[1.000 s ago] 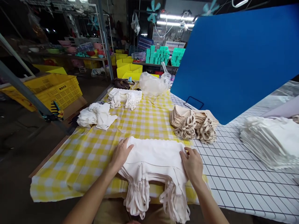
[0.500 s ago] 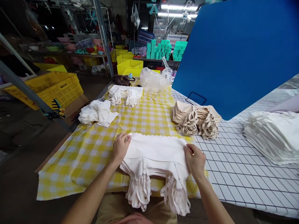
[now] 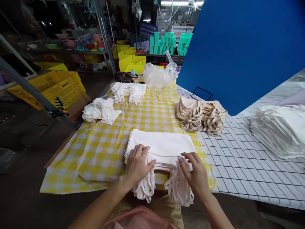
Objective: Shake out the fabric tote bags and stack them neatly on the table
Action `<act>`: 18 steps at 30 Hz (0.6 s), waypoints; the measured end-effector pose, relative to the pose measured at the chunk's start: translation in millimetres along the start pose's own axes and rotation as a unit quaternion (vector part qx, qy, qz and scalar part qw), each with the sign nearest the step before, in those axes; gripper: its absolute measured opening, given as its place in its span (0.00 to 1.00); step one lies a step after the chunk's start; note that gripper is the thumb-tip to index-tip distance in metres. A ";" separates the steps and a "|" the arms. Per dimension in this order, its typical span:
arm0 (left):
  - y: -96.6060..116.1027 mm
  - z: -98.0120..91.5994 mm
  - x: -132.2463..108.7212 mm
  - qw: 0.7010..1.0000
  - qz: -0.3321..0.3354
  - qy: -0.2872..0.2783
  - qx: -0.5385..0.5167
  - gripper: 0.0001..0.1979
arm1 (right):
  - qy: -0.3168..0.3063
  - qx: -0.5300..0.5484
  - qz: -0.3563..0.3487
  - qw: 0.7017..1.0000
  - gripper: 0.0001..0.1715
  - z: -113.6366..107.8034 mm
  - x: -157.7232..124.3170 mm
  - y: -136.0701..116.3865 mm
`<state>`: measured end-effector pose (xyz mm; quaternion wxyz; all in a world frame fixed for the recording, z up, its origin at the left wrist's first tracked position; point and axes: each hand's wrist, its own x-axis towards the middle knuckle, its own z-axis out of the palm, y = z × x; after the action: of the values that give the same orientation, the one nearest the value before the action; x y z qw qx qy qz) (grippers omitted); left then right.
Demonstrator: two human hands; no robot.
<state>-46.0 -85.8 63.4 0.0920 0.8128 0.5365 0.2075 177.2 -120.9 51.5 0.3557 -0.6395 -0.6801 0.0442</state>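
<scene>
A pile of white cloth pieces (image 3: 164, 143) lies at the near edge of the table, on the yellow checked cloth (image 3: 100, 152), and its two bunches of straps (image 3: 146, 187) hang down over the edge, in front of the person's lap. The left hand (image 3: 138, 163) rests on the pile above the left bunch; its fingers are loosely spread, the thumb is well apart, and they close around nothing that I can see. The right hand (image 3: 197, 173) is at the right bunch, with fingers bent and thumb near the forefinger; whether they pinch the cloth, I cannot tell. To handle this pile well, I think both hands should press lightly and equally, so that the layers do not slide and the straps do not tangle. The beige pile (image 3: 202, 111) is apart, farther away on the right, so it leaves enough room for the right hand
</scene>
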 end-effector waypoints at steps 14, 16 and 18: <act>-12.1 -11.7 20.7 0.989 -0.044 -0.128 -0.051 0.13 | -0.079 -0.126 0.004 0.989 0.16 15.7 7.3 3.6; -5.9 -9.7 23.3 0.991 -0.046 -0.128 0.005 0.11 | -0.080 -0.167 -0.010 0.983 0.16 16.6 8.6 2.3; 0.7 -8.1 26.1 0.988 -0.047 -0.137 0.044 0.10 | -0.086 -0.185 -0.016 0.979 0.16 16.5 10.2 1.7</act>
<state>-40.1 -62.9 77.2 0.1381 0.8105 0.5654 0.0658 170.4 -104.9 42.8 0.1722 -0.6773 -0.7145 -0.0335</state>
